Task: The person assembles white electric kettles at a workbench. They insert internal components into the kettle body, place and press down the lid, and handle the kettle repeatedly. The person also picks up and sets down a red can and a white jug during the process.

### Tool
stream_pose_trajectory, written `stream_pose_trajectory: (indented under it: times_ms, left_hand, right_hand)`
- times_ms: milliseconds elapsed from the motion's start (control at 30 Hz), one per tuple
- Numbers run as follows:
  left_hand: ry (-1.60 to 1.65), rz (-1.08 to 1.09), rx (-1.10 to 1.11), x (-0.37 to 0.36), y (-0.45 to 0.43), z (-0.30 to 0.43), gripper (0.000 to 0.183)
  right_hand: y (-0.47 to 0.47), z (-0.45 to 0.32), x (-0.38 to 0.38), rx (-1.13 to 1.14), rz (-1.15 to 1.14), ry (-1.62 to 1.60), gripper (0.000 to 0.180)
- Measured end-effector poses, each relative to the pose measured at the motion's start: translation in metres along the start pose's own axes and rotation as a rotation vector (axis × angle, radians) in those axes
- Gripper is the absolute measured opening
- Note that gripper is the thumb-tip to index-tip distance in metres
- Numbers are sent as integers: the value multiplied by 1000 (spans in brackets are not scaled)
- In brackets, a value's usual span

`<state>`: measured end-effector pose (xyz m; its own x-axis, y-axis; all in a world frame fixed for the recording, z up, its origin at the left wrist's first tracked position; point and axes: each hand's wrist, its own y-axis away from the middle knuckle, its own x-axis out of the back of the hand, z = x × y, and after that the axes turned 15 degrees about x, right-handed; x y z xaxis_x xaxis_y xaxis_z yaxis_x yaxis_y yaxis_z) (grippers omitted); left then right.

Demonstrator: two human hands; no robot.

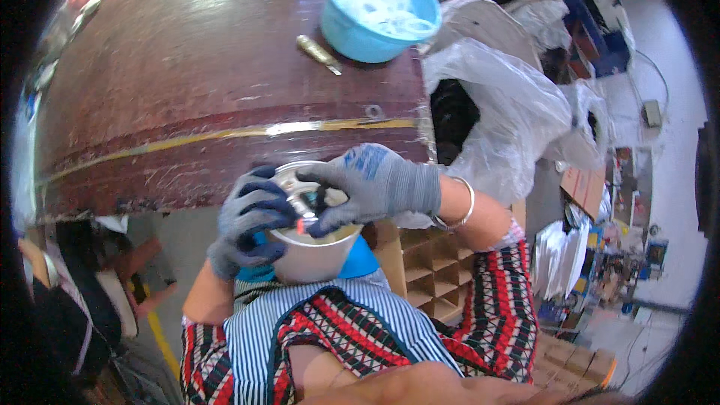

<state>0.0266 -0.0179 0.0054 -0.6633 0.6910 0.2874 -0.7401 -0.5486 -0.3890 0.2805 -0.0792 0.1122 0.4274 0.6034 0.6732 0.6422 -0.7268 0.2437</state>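
Both hands wear grey knit gloves with dark blue fingertips. My left hand (253, 219) curls around the left side of a shiny metal part (302, 206) with a small red-orange spot. From the right, my right hand (349, 191) pinches the same part between thumb and fingers; its exact shape is partly hidden. Beneath the hands a whitish round tub (312, 261) sits at my lap, its rim touching the table edge area. What lies inside the tub is mostly covered by my hands.
A worn dark red table (169, 79) carries a light blue basin (365, 45) of translucent rings, a utility knife (319, 55) and one loose clear ring (373, 112). Plastic bags (506, 107) crowd its right edge. A divided cardboard box (433, 270) stands beside my right elbow.
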Motion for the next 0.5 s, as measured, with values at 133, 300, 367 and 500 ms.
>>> stream_pose_trajectory:
  times_ms: [133,300,367,500]
  left_hand:
    - [-55,38,127,18,13,10,20]
    - [126,196,206,11,11,17,35]
    - [124,302,277,5,18,20,36]
    - [43,415,358,-3,21,37,37]
  right_hand:
    - [60,58,23,-155,847,-400,35]
    - [266,335,-72,-1011,1003,295,47]
    - [262,385,-101,-1087,670,119,50]
    - [179,415,-131,-1247,381,157,49]
